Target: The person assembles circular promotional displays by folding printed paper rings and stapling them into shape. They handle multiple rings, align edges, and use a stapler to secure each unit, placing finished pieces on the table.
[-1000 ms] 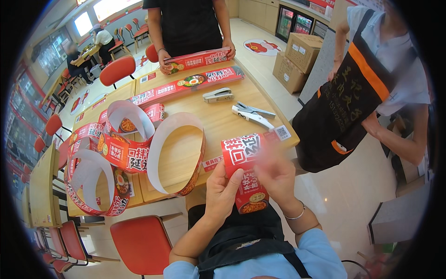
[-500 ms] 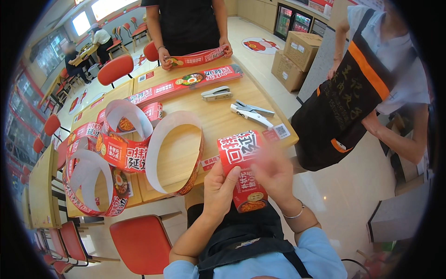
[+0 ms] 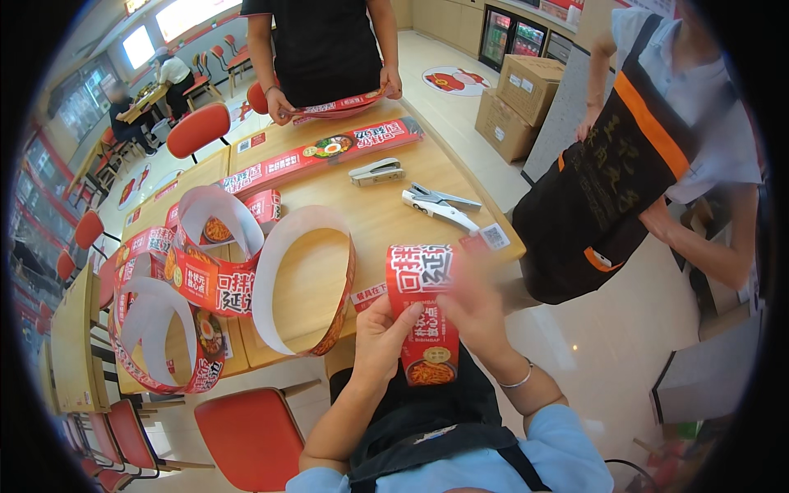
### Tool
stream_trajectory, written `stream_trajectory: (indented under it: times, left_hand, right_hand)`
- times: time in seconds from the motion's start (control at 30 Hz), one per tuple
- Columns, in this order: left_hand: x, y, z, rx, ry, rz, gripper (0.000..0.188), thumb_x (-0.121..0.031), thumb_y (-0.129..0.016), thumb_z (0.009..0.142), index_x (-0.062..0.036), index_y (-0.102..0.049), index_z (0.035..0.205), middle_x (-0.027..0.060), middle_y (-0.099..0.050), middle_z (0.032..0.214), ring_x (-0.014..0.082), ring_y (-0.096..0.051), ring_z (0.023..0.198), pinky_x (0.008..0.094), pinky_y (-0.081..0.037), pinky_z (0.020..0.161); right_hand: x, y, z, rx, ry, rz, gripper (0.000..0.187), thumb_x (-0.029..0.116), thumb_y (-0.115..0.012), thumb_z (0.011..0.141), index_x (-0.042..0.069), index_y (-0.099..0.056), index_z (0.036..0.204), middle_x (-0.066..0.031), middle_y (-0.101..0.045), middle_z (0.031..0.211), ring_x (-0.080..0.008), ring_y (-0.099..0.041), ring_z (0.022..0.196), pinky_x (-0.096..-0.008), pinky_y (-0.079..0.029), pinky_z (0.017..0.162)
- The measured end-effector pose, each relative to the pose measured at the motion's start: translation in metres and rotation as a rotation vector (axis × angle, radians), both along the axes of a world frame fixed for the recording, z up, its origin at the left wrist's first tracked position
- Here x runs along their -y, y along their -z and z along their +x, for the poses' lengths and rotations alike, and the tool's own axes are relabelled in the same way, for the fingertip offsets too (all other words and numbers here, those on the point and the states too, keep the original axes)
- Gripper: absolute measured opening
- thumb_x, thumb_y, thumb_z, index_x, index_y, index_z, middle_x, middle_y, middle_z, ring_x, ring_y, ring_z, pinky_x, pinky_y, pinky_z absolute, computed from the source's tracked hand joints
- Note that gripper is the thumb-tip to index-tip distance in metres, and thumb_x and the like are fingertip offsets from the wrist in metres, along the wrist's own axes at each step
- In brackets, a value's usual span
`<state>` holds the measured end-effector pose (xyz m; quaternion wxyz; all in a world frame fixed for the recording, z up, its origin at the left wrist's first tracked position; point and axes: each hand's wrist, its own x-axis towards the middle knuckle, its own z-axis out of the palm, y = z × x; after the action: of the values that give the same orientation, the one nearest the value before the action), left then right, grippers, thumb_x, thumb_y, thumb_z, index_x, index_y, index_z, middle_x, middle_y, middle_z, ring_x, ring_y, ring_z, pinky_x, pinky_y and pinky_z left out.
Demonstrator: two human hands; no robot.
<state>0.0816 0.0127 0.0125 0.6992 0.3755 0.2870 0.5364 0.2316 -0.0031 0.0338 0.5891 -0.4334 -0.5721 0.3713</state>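
A red printed paper strip (image 3: 426,333) is bent between my hands at the near table edge, its lower end hanging over my apron. My left hand (image 3: 380,338) pinches its left side, thumb on the printed face. At the right side my right hand (image 3: 475,315) is closed on the strip's edge, its upper fingers smeared by motion. Left of my hands, a large paper loop (image 3: 265,283) stands on its edge, beside several more red loops (image 3: 160,367). Two staplers lie beyond the strip: a small one (image 3: 377,172) and a longer white one (image 3: 440,207) with its arms apart.
A stack of flat red strips (image 3: 329,149) lies across the wooden table (image 3: 320,187). Opposite, a person in black (image 3: 322,53) holds another strip. On the right stands a person in a black apron (image 3: 604,197). A red chair (image 3: 249,434) is near my left; cardboard boxes (image 3: 526,90) stand behind.
The strip between my hands has turned and shifted slightly left, its lower end now hanging straighter. Across the table, the other person's strip has been lowered and folded closer.
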Motion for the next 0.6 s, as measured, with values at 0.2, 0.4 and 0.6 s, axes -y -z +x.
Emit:
stream_trajectory:
  times: [0.2,0.4,0.6]
  left_hand:
    - [-0.019,0.012,-0.019,-0.007,-0.057,-0.104,0.02,-0.005,-0.064,0.089,0.0035,-0.065,0.107,0.0096,-0.07,0.097,0.0121,-0.067,0.081,0.0257,-0.055,0.073]
    - [-0.019,0.009,-0.033,-0.098,-0.049,-0.081,0.018,-0.005,-0.063,0.09,0.0036,-0.064,0.107,0.0094,-0.07,0.096,0.0123,-0.067,0.08,0.026,-0.055,0.072]
    - [-0.022,0.001,-0.039,-0.129,-0.009,-0.074,0.018,-0.004,-0.063,0.09,0.0027,-0.063,0.107,0.0085,-0.07,0.095,0.0113,-0.067,0.081,0.025,-0.055,0.072]
  right_hand:
    - [-0.103,0.031,0.059,0.748,0.288,0.056,0.049,0.034,-0.067,0.087,0.0,-0.054,0.12,-0.0149,-0.06,0.112,-0.0254,-0.057,0.107,-0.0361,-0.045,0.088]
    - [-0.176,0.087,0.089,1.44,0.344,-0.076,0.059,0.039,-0.068,0.081,0.001,-0.051,0.122,-0.0169,-0.061,0.113,-0.0352,-0.056,0.107,-0.041,-0.046,0.087]
    - [-0.13,0.059,0.11,0.642,0.131,-0.228,0.047,0.03,-0.067,0.082,-0.001,-0.054,0.115,-0.0124,-0.063,0.096,-0.0234,-0.062,0.088,-0.0362,-0.05,0.076]
